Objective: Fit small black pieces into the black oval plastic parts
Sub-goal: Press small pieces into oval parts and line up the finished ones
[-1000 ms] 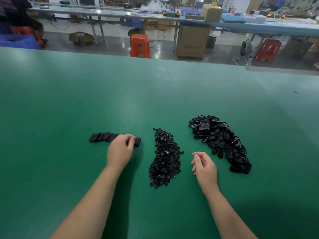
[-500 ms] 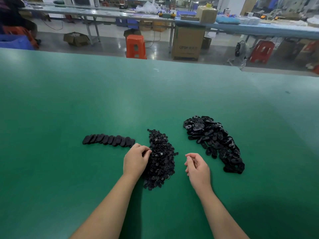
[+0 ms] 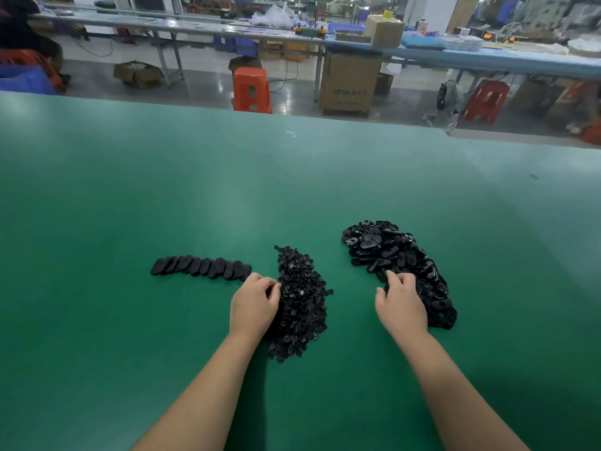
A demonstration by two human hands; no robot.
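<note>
Head view: green table [image 3: 162, 196] carrying everything.
Left hand [image 3: 253, 304]: curling its fingers into the small-piece heap [image 3: 300, 297]; grip unclear.
Right hand [image 3: 401, 302]: fingers bending onto the oval-part heap [image 3: 400, 255]; hold unclear.
Finished row [image 3: 200, 266]: lying left of both heaps.

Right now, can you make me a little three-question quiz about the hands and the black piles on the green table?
1. True or false: the left hand touches the middle heap of small black pieces.
2. Which heap does the right hand reach? A) black oval plastic parts B) small pieces
3. Fill in: the neat overlapping row of black oval parts lies to the ___ of the heaps.

Key: 1 true; 2 A; 3 left.
</note>
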